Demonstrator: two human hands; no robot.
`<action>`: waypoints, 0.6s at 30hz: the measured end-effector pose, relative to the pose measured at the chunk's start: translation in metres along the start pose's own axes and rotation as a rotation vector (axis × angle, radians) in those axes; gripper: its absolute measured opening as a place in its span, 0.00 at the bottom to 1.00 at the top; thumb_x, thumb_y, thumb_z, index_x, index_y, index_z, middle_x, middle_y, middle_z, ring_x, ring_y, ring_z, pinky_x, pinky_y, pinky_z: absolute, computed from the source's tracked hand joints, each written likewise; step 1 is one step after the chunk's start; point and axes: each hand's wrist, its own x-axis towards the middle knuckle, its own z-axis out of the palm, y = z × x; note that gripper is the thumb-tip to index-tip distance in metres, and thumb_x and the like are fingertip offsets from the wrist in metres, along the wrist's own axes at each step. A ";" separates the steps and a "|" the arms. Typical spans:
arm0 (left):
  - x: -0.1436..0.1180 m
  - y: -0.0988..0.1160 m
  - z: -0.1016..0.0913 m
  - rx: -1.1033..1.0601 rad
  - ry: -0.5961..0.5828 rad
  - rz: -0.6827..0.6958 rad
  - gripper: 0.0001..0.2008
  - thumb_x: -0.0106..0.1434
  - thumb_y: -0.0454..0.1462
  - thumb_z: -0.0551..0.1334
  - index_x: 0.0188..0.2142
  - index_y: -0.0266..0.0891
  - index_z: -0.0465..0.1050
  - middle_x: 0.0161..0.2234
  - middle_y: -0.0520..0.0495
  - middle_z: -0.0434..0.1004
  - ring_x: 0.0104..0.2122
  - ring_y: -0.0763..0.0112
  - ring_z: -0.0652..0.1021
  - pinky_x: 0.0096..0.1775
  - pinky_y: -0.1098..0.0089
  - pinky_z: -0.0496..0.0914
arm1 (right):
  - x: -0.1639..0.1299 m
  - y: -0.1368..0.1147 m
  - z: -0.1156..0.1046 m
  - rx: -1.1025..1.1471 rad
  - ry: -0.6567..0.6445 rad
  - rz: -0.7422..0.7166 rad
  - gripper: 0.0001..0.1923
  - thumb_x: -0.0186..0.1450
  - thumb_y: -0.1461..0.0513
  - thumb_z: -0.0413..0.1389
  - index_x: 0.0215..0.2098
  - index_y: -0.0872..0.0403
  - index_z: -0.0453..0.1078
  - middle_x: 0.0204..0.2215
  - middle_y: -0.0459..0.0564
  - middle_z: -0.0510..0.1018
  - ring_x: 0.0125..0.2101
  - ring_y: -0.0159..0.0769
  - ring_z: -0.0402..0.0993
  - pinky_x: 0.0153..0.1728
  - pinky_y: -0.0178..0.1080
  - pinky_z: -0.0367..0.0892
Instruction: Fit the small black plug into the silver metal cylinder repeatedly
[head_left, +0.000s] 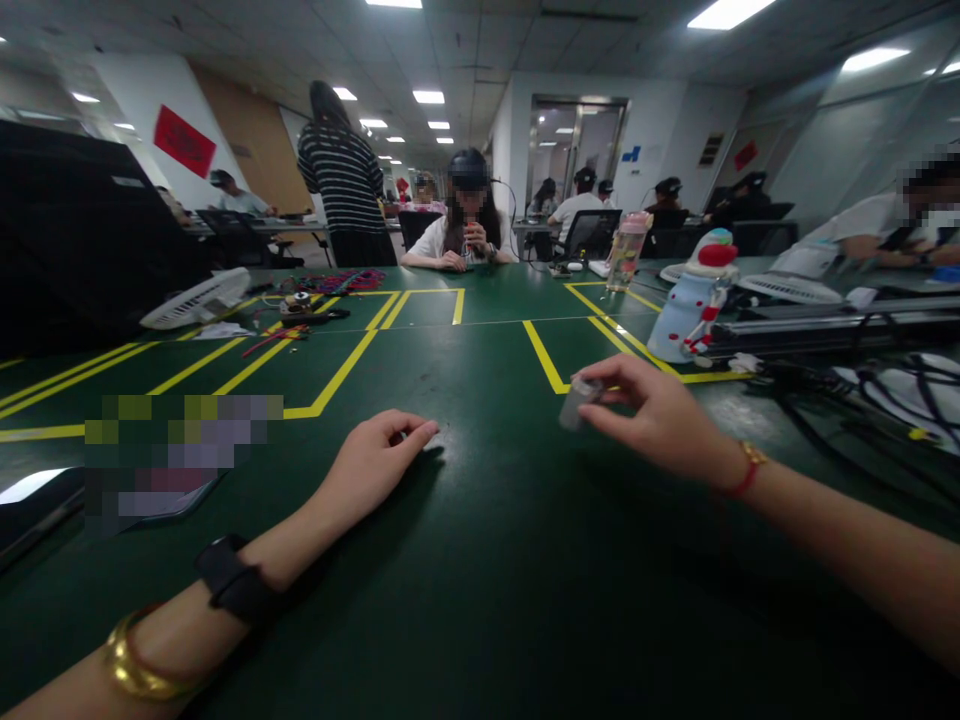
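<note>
My right hand [649,410] holds a small translucent, greyish container [580,403] between thumb and fingers. It is slightly tilted, just above the table, and partly blurred. My left hand [379,455] rests near the middle of the green table [480,560], with its fingers curled and thumb pressed against them. Under its fingertips a small pale piece [433,442] shows, too small to name. The two hands are apart, with the bare green top between them.
Yellow tape lines [546,358] mark the table. On the right stand a blue bottle with a red top [679,310], a clear pink-lidded bottle [628,255] and black cables [817,410]. A white fan [199,298] lies left. A person in a dark cap [469,215] sits opposite.
</note>
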 end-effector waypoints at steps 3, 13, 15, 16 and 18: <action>0.001 -0.001 0.001 -0.010 0.002 0.006 0.20 0.59 0.52 0.54 0.35 0.41 0.75 0.33 0.47 0.77 0.33 0.63 0.74 0.34 0.66 0.64 | -0.019 -0.039 0.035 0.102 -0.113 -0.157 0.16 0.59 0.60 0.54 0.46 0.52 0.64 0.44 0.49 0.71 0.42 0.31 0.69 0.44 0.36 0.66; -0.008 0.018 0.005 -0.084 0.009 0.161 0.16 0.62 0.47 0.54 0.39 0.42 0.74 0.36 0.48 0.74 0.34 0.67 0.72 0.35 0.67 0.65 | -0.040 -0.042 0.069 0.209 -0.197 -0.108 0.29 0.58 0.59 0.56 0.55 0.49 0.53 0.48 0.47 0.69 0.45 0.28 0.67 0.48 0.35 0.64; -0.018 0.037 0.007 -0.139 -0.060 0.267 0.14 0.62 0.45 0.55 0.42 0.45 0.74 0.38 0.48 0.72 0.35 0.68 0.72 0.35 0.69 0.65 | -0.041 -0.039 0.071 0.244 -0.211 -0.068 0.32 0.57 0.58 0.58 0.56 0.49 0.50 0.47 0.47 0.70 0.45 0.28 0.68 0.47 0.36 0.64; -0.024 0.047 0.008 -0.166 -0.103 0.312 0.13 0.62 0.44 0.55 0.43 0.46 0.73 0.38 0.48 0.72 0.35 0.69 0.72 0.35 0.69 0.66 | -0.041 -0.038 0.072 0.249 -0.223 -0.057 0.32 0.56 0.57 0.58 0.56 0.48 0.50 0.47 0.47 0.70 0.45 0.29 0.68 0.47 0.36 0.64; -0.032 0.063 0.009 -0.191 -0.153 0.379 0.11 0.62 0.41 0.57 0.41 0.47 0.75 0.38 0.49 0.71 0.37 0.69 0.71 0.37 0.69 0.66 | -0.041 -0.038 0.073 0.251 -0.235 -0.043 0.31 0.56 0.58 0.59 0.54 0.49 0.51 0.46 0.46 0.71 0.45 0.29 0.68 0.47 0.37 0.63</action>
